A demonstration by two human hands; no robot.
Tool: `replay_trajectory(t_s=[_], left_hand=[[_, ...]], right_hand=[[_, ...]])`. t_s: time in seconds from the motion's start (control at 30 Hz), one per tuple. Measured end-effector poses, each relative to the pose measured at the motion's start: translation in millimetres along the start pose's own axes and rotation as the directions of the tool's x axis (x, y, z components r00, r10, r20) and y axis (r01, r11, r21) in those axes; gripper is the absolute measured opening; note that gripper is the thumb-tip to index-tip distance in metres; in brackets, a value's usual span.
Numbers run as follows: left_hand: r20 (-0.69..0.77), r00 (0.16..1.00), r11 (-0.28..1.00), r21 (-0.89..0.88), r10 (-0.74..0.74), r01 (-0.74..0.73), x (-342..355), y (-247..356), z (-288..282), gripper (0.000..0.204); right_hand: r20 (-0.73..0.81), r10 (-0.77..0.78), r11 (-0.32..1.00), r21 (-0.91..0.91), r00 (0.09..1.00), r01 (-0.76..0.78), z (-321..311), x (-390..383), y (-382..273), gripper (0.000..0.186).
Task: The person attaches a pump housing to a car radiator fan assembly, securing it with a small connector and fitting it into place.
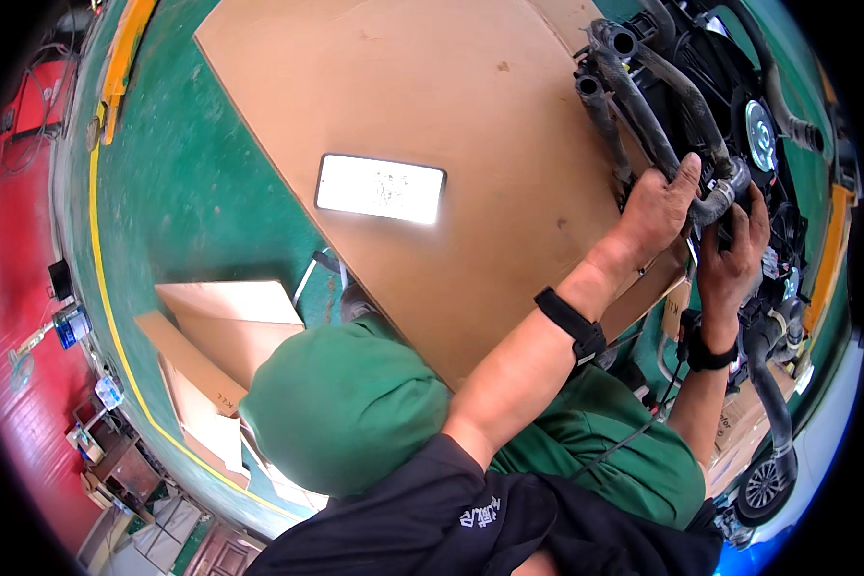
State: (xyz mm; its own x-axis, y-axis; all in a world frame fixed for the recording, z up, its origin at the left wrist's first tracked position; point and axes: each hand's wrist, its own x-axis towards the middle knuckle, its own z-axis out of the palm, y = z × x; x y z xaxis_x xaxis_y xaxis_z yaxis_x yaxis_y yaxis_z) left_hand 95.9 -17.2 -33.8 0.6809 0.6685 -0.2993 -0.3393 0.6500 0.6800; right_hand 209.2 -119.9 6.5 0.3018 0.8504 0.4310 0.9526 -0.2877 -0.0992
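A cluster of dusty black rubber hoses (682, 91) is joined to a black radiator and fan assembly (760, 134) at the right. My left hand (655, 213) is closed around one hose near its bent lower end, the thumb lying along it. My right hand (730, 269) reaches up from below, its fingers curled against the same hose where it meets a clamped joint (735, 180). Part of the right hand's grip is hidden behind the hose. Both wrists wear black bands.
A large brown cardboard box (509, 96) fills the middle, with a lit phone (355, 182) lying on it. Open cardboard pieces (226, 317) sit on the green floor (202, 173) at left. Orange lift arms (125, 48) show at left and right. A car wheel (766, 485) is lower right.
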Motion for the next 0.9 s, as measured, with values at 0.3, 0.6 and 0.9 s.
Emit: replay_trajectory(t_s=[0.3,0.6,0.9], left_hand=[[0.011,1.0,0.999,0.036,-0.01,0.01,4,-3,-5,0.052],[0.008,0.995,0.995,0.009,-0.097,0.097,2,2,-1,0.053],[-0.012,0.997,0.997,0.02,-0.078,0.078,-2,0,-6,0.055]], right_hand=[[0.043,0.041,0.999,0.0,0.998,-0.041,-2,5,-4,0.028],[0.027,0.037,0.999,-0.026,0.999,-0.036,1,9,-2,0.027],[0.006,0.041,0.998,0.038,0.999,-0.041,-2,4,-9,0.027]])
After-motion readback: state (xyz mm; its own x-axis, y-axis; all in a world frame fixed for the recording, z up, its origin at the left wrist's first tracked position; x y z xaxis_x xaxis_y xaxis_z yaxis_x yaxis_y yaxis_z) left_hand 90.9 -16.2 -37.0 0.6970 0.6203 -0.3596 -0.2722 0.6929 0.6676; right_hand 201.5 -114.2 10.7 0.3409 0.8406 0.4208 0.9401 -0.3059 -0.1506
